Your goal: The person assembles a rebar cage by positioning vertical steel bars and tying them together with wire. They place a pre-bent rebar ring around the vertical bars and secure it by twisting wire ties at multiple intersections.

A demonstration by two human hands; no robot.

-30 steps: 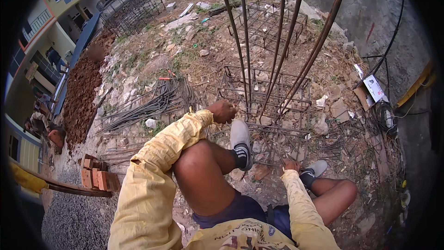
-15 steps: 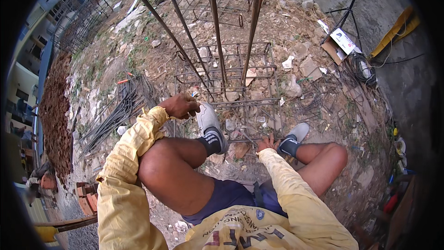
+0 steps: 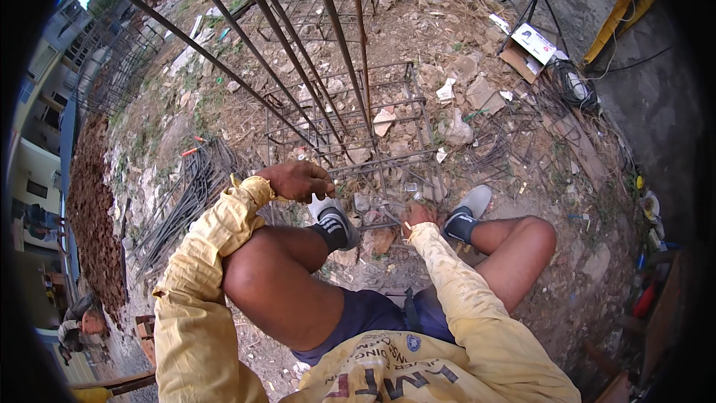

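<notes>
The left hand (image 3: 298, 180) curls its fingers closed around a bar at the near left corner of the rebar cage (image 3: 350, 149), which stands on rubble just ahead of the person's two shoes. The right hand (image 3: 419, 216) rests low at the cage's base between the shoes, seemingly pinched on something small; whether it truly grips cannot be told. A bundle of loose rods (image 3: 183, 194) lies to the left.

Left hand (image 3: 300, 180): closed around a low bar of the rebar cage (image 3: 350, 130).
Right hand (image 3: 419, 215): on the cage's near bottom edge.
Ground (image 3: 477, 52): rubble-strewn.
</notes>
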